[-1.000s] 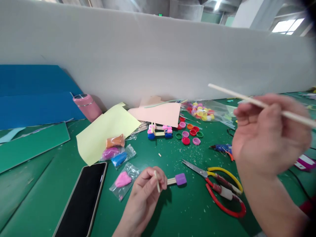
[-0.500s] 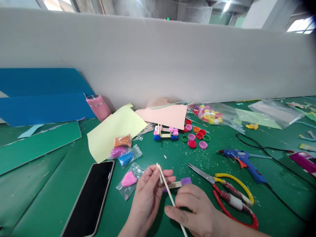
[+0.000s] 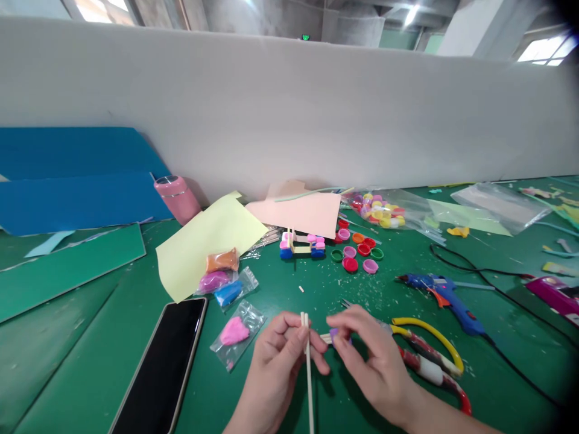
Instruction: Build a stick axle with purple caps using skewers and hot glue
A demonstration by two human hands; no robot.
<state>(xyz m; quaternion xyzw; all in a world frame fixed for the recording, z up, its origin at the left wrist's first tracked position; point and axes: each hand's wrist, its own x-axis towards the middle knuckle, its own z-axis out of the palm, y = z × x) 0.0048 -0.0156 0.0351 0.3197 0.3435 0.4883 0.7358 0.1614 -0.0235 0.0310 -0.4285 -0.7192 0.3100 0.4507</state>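
My left hand [image 3: 287, 352] pinches two thin pale sticks [image 3: 309, 386] between thumb and fingers; one reaches down past the lower edge of the view, the other is mostly hidden. To the right of the sticks, my right hand [image 3: 373, 361] is held with thumb and fingers apart, above the scissors. Behind its fingers lies a purple piece [image 3: 335, 335] with pale sticks [image 3: 325, 339] attached, partly covered. The scissors [image 3: 427, 369] have yellow and red handles, and my right hand hides most of their blades. Further back stands a small stick frame [image 3: 302, 246] with pink and blue parts.
A phone [image 3: 160, 367] and bagged clay [image 3: 234, 331] lie left. Behind are yellow paper [image 3: 208, 241], pink paper [image 3: 298, 211], coloured caps [image 3: 350, 264] and a pink cup [image 3: 178, 200]. A blue glue gun [image 3: 446, 295] with its black cord lies right.
My right hand has let go of the long stick and moved up and right, its fingers spreading. The long stick is now nearly upright, side by side with the other in my left hand.
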